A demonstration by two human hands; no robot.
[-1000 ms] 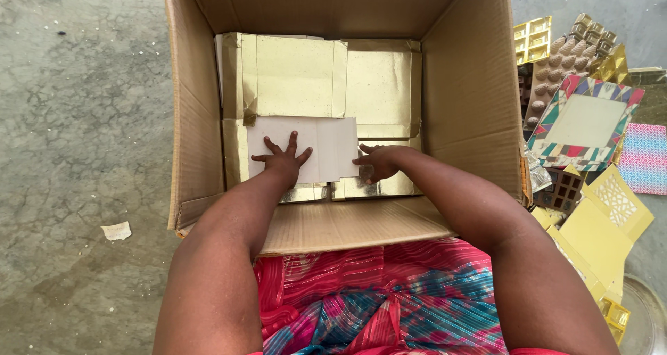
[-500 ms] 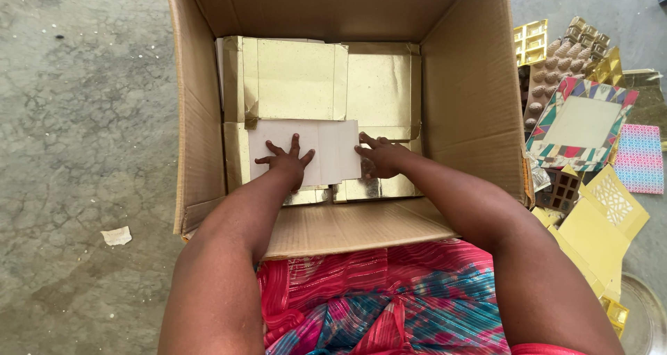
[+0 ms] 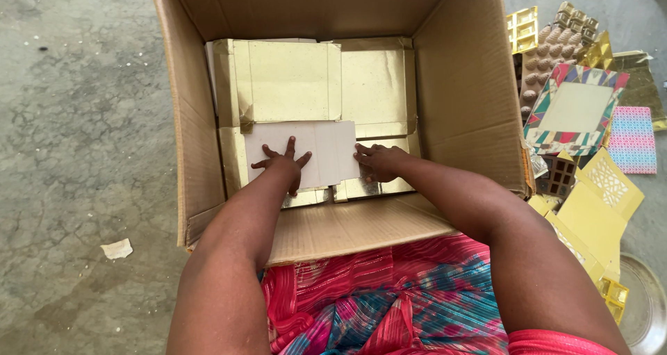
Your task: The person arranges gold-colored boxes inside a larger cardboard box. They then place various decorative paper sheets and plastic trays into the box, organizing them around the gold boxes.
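Nearest to me I see a pink and blue patterned garment (image 3: pixel 389 306) across the lap, and both bare forearms reaching forward over the near flap of the big cardboard box (image 3: pixel 458 84).

My left hand (image 3: pixel 283 166) lies flat, fingers spread and open, pressing down on a pale flat card (image 3: pixel 316 150) inside the box; it clasps nothing. My right hand (image 3: pixel 375 162) sits just to the right of it, fingertips touching the right edge of that same card, palm resting on the gold sheet under it. Its grip is loose and open too, with nothing held.

The pale card lies directly under and between the two hands, on top of a stack of flattened gold cartons (image 3: pixel 379 84) that fills the box floor. Just beyond the left hand, one gold carton (image 3: pixel 285 80) overlaps the far edge of the card.

To the right of the right hand, outside the box wall, things lie on the concrete floor (image 3: pixel 76 119): yellow cut-out cards (image 3: pixel 597 212), a colourful framed lid (image 3: pixel 575 108), a pink patterned sheet (image 3: pixel 632 138), and farther off some brown and gold moulded trays (image 3: pixel 556 39). Left of the left hand, well apart on the floor, lies a small scrap of paper (image 3: pixel 116 249).
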